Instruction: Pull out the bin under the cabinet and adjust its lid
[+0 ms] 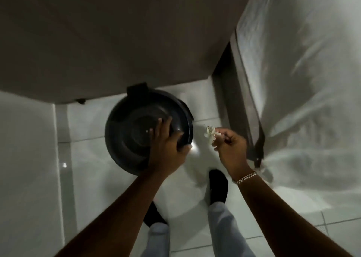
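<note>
Pale trouser legs (224,227) and dark shoes (217,186) fill the lower middle of the frame. Above them, the right hand (230,149) pinches a crumpled white scrap (210,132) at centre right, just beside the bin. Further up, the left hand (166,141) rests on the black bin lid (125,131) — fingers spread, thumb curled over its rim — at the frame's centre.

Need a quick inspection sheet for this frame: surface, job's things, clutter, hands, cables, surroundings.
Surface: white tiled floor, glossy.
Job's things: round black bin on the floor; small crumpled white scrap.
Clutter: nothing seen.
Hands: left hand grips the bin lid at its right rim; right hand pinches the scrap beside the bin, chain bracelet on the wrist.
Cables: nothing seen.
Surroundings: dark wall behind; white plastic sheeting on the right.
</note>
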